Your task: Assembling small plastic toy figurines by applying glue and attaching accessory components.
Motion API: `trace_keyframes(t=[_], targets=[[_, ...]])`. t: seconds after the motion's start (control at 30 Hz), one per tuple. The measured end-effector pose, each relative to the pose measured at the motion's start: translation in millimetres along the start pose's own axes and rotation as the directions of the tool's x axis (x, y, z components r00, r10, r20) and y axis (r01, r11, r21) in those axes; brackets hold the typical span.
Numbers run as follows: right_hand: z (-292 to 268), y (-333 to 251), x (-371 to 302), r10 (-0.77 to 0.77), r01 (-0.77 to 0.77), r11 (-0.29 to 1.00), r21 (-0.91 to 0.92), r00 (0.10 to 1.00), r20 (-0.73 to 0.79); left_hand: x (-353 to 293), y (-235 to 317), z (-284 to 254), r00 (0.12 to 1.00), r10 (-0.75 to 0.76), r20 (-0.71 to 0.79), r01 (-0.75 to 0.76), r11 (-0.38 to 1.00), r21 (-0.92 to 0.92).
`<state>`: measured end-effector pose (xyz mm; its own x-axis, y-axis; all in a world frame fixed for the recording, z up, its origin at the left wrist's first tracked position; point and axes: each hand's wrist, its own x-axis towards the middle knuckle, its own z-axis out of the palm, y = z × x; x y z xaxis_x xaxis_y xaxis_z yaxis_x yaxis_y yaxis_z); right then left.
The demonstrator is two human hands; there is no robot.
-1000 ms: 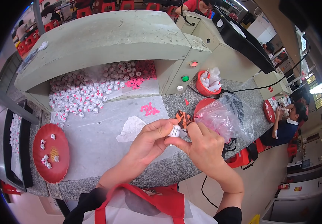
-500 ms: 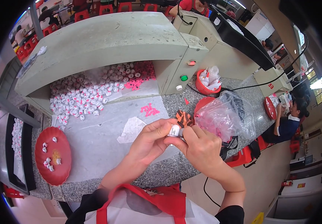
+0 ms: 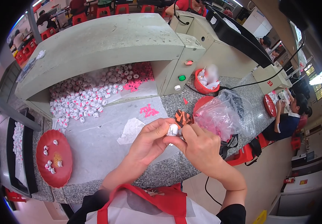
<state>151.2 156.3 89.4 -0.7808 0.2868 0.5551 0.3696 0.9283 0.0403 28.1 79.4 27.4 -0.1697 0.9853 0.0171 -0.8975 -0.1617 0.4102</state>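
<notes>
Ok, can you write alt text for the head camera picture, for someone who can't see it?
Two bare hands, left hand and right hand, pinch a small white roll together above a grey speckled counter. Behind them, a heap of white and pink rolls spills from a boxy grey machine. A red plate sits left, a clear plastic bag right.

There is one view only, from a head-worn fisheye camera looking steeply down and forward over the wearer's chest. It sits close above the left hand [image 3: 148,140] and right hand [image 3: 200,147], which meet near the picture's centre, forearms entering from the lower edge. The speckled stone worktop [image 3: 161,173] fills the middle ground; the pale green machine housing [image 3: 101,44] lies beyond, its straight edges bowing toward the dark circular rim. Upper corners reach distant red stools [image 3: 112,9] and a seated co-worker [image 3: 290,119] at right.
</notes>
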Motion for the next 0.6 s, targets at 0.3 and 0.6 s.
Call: trace_keyframes(t=[0.3, 0.6], targets=[[-2.0, -1.1, 1.1, -0.004, 0.004, 1.0, 0.001, 1.0, -0.019, -0.6, 1.0, 3.0, 1.0, 0.0, -0.013, 0.0, 1.0, 0.003], [-1.9, -0.7, 1.2, -0.021, 0.02, 0.999, -0.039, 0.999, -0.036, -0.7, 1.4, 2.9, 1.0, 0.005, -0.029, -0.005, 1.0, 0.001]])
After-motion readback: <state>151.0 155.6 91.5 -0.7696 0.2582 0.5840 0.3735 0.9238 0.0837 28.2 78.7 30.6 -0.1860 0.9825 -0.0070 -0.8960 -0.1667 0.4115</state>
